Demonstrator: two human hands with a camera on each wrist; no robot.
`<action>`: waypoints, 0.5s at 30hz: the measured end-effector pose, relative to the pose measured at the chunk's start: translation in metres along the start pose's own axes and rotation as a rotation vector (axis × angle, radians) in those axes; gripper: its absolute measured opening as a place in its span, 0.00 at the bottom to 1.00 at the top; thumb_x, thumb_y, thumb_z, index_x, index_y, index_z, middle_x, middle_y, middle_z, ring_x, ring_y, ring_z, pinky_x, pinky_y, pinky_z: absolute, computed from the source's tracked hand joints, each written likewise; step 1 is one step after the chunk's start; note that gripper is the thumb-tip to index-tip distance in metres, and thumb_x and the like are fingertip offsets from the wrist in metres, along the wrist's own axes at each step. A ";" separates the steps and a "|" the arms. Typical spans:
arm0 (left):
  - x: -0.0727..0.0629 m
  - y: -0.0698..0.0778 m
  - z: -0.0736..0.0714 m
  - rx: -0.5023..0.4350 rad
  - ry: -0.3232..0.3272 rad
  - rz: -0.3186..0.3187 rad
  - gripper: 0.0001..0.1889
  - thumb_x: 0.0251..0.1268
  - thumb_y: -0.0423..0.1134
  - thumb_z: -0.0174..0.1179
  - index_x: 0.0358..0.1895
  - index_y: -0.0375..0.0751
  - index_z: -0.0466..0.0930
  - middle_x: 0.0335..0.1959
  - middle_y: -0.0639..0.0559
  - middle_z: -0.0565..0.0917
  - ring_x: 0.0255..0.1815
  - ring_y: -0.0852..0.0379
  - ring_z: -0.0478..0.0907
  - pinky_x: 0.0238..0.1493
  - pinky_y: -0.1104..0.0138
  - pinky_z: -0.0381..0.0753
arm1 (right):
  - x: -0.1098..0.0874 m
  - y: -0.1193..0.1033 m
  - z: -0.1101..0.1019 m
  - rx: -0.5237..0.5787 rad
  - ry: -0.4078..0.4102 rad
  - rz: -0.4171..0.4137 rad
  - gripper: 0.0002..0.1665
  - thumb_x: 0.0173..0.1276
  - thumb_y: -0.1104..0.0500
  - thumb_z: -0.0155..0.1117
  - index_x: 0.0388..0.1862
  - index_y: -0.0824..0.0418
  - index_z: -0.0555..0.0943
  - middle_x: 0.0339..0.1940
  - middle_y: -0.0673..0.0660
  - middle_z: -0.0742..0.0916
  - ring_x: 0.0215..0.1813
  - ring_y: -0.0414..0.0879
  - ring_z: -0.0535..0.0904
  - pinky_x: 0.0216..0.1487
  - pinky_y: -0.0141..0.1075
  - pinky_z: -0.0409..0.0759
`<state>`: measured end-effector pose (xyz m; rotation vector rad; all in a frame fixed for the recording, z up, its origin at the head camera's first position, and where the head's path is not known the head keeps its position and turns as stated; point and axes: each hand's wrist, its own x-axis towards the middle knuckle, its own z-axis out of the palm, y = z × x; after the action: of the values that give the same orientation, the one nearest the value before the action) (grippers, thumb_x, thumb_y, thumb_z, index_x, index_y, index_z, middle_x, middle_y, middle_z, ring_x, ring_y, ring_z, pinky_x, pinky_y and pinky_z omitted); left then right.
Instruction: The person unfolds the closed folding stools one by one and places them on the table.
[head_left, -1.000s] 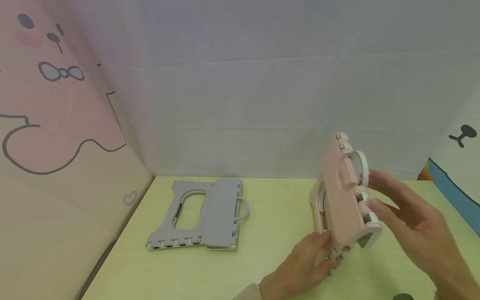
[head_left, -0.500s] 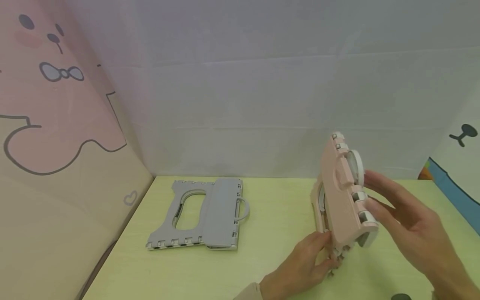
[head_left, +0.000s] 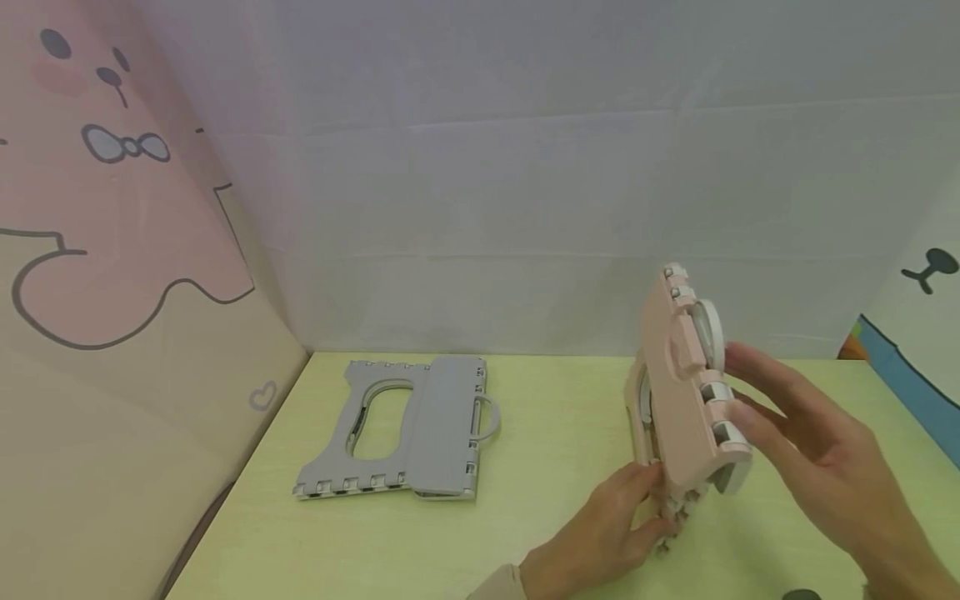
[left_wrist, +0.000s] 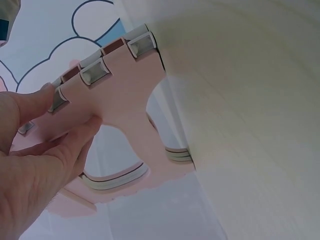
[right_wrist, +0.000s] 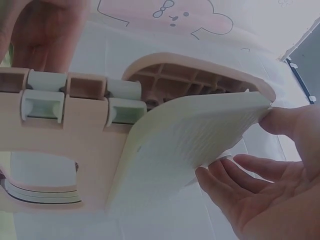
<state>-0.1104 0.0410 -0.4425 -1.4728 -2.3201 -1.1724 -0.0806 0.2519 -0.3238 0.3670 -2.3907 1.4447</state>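
A pink and white folding step stool [head_left: 678, 400], partly folded, stands tilted on the right of the table. My left hand [head_left: 600, 533] grips its near leg side low down; the left wrist view shows the thumb on the hinged edge and the fingers across the pink panel [left_wrist: 122, 92]. On the seat's right side, my right hand [head_left: 825, 450] holds the edge near the white carry handle [head_left: 714, 333]. In the right wrist view its thumb meets the corner where the pink and white seat halves come together, with the fingers below the white half [right_wrist: 185, 140].
A grey folding step stool [head_left: 450, 425] lies folded flat on the left of the yellow-green table [head_left: 525, 542]. Behind stands a pale cloth wall [head_left: 480, 208], with cartoon-printed cloth at the sides. A small dark object [head_left: 801, 594] shows at the bottom edge.
The pink stool's seat has swung slightly left, and my right hand has moved left with it. My left hand keeps its grip; the grey stool stays put.
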 end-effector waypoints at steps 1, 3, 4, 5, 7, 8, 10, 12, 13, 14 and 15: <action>0.000 0.000 0.000 -0.003 -0.001 -0.001 0.29 0.71 0.31 0.65 0.71 0.33 0.64 0.60 0.46 0.78 0.63 0.65 0.74 0.62 0.81 0.72 | 0.000 0.000 0.000 0.010 -0.004 0.001 0.37 0.77 0.73 0.57 0.81 0.55 0.64 0.78 0.52 0.71 0.68 0.32 0.74 0.55 0.21 0.79; 0.000 0.000 0.000 -0.010 -0.006 -0.007 0.29 0.71 0.31 0.65 0.71 0.33 0.63 0.60 0.45 0.77 0.64 0.64 0.74 0.62 0.81 0.72 | 0.000 0.001 0.000 0.051 -0.012 -0.001 0.37 0.76 0.74 0.56 0.81 0.56 0.65 0.78 0.53 0.71 0.68 0.33 0.74 0.55 0.21 0.79; 0.000 0.000 0.000 -0.018 -0.011 -0.013 0.29 0.71 0.31 0.65 0.71 0.33 0.63 0.60 0.44 0.77 0.64 0.63 0.74 0.62 0.81 0.72 | 0.000 0.002 0.000 0.081 -0.018 -0.005 0.37 0.76 0.75 0.56 0.80 0.57 0.65 0.79 0.53 0.71 0.69 0.33 0.74 0.56 0.22 0.79; 0.000 0.000 -0.001 -0.027 -0.016 -0.019 0.30 0.72 0.30 0.64 0.71 0.32 0.63 0.60 0.44 0.76 0.65 0.62 0.74 0.63 0.81 0.72 | 0.000 0.002 0.001 0.103 -0.022 -0.007 0.37 0.76 0.75 0.56 0.80 0.58 0.65 0.79 0.54 0.70 0.69 0.34 0.74 0.56 0.22 0.79; 0.000 0.000 -0.001 -0.051 -0.032 -0.044 0.30 0.72 0.30 0.63 0.72 0.33 0.62 0.61 0.43 0.75 0.66 0.62 0.73 0.63 0.81 0.71 | 0.000 0.001 0.001 0.122 -0.031 -0.012 0.37 0.76 0.76 0.55 0.80 0.58 0.64 0.79 0.54 0.70 0.70 0.34 0.74 0.57 0.22 0.79; 0.000 0.000 -0.001 -0.060 -0.039 -0.055 0.30 0.72 0.30 0.63 0.72 0.33 0.61 0.61 0.43 0.75 0.66 0.61 0.73 0.63 0.81 0.71 | 0.000 0.001 0.001 0.128 -0.035 -0.012 0.37 0.76 0.76 0.55 0.80 0.59 0.64 0.79 0.55 0.70 0.70 0.35 0.74 0.57 0.23 0.79; -0.001 0.001 -0.002 -0.075 -0.053 -0.077 0.30 0.73 0.30 0.62 0.73 0.34 0.60 0.61 0.43 0.74 0.67 0.61 0.72 0.63 0.81 0.72 | 0.000 -0.001 0.001 0.112 -0.040 -0.012 0.36 0.76 0.74 0.56 0.80 0.58 0.64 0.79 0.55 0.70 0.70 0.34 0.73 0.58 0.23 0.79; -0.001 0.001 -0.002 -0.082 -0.061 -0.090 0.30 0.74 0.31 0.62 0.73 0.34 0.60 0.62 0.43 0.74 0.67 0.62 0.72 0.63 0.81 0.72 | -0.001 -0.004 0.001 0.109 -0.045 -0.007 0.36 0.77 0.73 0.56 0.80 0.59 0.64 0.78 0.56 0.70 0.70 0.35 0.74 0.58 0.24 0.79; -0.001 0.001 -0.002 -0.085 -0.064 -0.095 0.30 0.74 0.31 0.62 0.73 0.35 0.60 0.62 0.44 0.73 0.67 0.62 0.71 0.63 0.81 0.71 | -0.001 -0.004 0.001 0.123 -0.047 -0.009 0.35 0.77 0.73 0.56 0.80 0.59 0.64 0.78 0.57 0.70 0.70 0.35 0.74 0.59 0.24 0.79; -0.001 0.001 -0.002 -0.086 -0.064 -0.096 0.29 0.74 0.31 0.62 0.73 0.35 0.60 0.62 0.44 0.73 0.67 0.62 0.71 0.63 0.81 0.71 | -0.001 -0.005 0.001 0.130 -0.048 -0.006 0.35 0.77 0.73 0.56 0.80 0.60 0.65 0.78 0.57 0.70 0.70 0.35 0.74 0.59 0.24 0.79; -0.001 0.001 -0.002 -0.091 -0.066 -0.100 0.29 0.74 0.31 0.62 0.73 0.35 0.60 0.62 0.44 0.73 0.67 0.62 0.71 0.63 0.81 0.71 | -0.001 -0.005 0.001 0.134 -0.050 -0.007 0.34 0.77 0.73 0.55 0.80 0.60 0.65 0.78 0.57 0.70 0.69 0.35 0.75 0.58 0.25 0.79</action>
<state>-0.1099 0.0386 -0.4413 -1.4612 -2.4406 -1.2898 -0.0775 0.2488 -0.3204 0.4484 -2.3338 1.6157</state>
